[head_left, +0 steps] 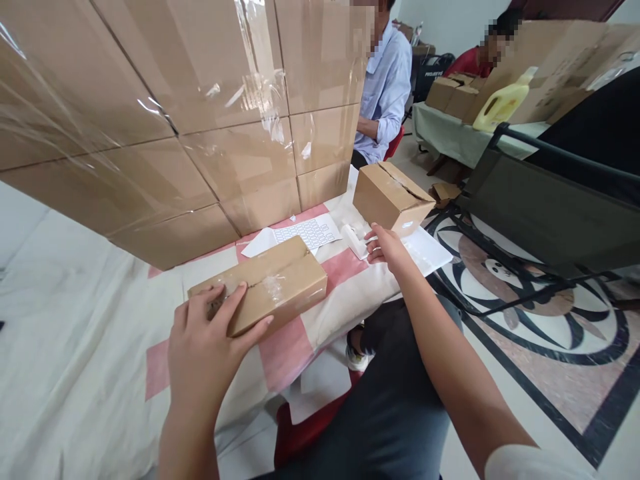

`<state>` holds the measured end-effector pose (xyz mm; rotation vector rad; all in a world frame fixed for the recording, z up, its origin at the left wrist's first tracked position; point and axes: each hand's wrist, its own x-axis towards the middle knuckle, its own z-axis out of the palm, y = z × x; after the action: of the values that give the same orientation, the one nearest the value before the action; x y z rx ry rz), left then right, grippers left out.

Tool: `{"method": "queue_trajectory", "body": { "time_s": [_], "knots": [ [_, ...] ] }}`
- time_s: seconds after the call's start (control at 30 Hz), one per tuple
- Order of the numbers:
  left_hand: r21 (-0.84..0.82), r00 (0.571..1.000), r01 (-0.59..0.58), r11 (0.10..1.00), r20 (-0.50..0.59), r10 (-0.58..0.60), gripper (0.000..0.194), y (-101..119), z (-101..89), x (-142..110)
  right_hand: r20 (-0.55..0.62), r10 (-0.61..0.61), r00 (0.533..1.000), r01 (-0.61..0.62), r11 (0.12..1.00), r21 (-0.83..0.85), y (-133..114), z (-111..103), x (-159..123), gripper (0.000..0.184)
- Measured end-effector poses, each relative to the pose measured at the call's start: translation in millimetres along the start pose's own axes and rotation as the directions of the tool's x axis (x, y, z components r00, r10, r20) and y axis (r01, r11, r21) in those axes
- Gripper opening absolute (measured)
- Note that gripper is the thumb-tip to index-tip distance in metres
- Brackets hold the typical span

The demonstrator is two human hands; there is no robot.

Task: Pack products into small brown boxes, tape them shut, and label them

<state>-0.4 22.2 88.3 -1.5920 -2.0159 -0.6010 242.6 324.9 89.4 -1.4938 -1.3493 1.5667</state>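
A long, low cardboard box [283,280] lies on the cloth-covered table, with clear tape over its top and near end. My left hand [213,320] grips its left end, fingertips on the top and thumb along the near side. Over the table's right part, my right hand [385,247] has its fingers apart and slightly bent. Right beside those fingertips is a small white object [354,241] that looks like a roll of tape; whether they touch it, I cannot tell. Behind the box lies a white sheet of printed labels [310,233].
A tall stack of taped cartons [200,127] walls off the table's far side. Another cardboard box [393,193] stands beyond my right hand, near a white paper [430,250]. A dark-framed chair [540,200] is at right. Two people sit farther back, one in a blue shirt [393,73].
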Motion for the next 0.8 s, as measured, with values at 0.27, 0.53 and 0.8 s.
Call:
{"method": "queue_trajectory", "body": {
  "time_s": [0.27, 0.53, 0.8],
  "knots": [
    [-0.021, 1.0, 0.015, 1.0, -0.023, -0.015, 0.055, 0, 2.1, 0, -0.095, -0.142, 0.985, 0.148, 0.987, 0.061, 11, -5, 11, 0.026],
    [-0.025, 0.999, 0.037, 0.999, 0.0, -0.037, 0.054, -1, 3.9, -2, -0.235, -0.278, 0.931, 0.316, 0.938, 0.14, 34, 0, 11, 0.036],
    [-0.036, 0.998, 0.058, 0.998, 0.012, -0.057, 0.053, 1, 1.9, -1, -0.292, -0.314, 0.904, 0.378, 0.904, 0.198, 54, 8, 8, 0.037]
  ]
}}
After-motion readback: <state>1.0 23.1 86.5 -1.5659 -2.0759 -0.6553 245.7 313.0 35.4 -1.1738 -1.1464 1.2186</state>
